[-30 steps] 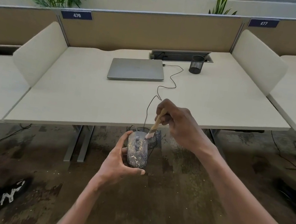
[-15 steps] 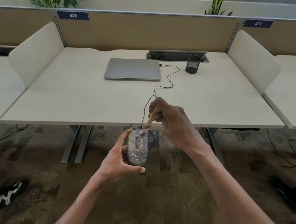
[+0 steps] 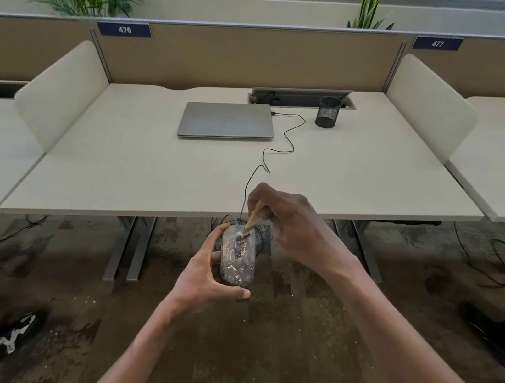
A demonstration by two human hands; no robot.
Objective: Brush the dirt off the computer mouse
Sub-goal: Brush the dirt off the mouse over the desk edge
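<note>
Gripping the mouse point(image 3: 238, 260) firmly in left hand point(image 3: 202, 278), pinching brush point(image 3: 253, 216) in right hand point(image 3: 289, 222); flick short strokes outward, away from buttons.

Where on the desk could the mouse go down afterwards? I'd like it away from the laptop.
The desk is bare along its near edge, left of the cable, and between the laptop and the left divider. Also bare right of the pen cup. It is crowded around the laptop, cable and cup.
</note>
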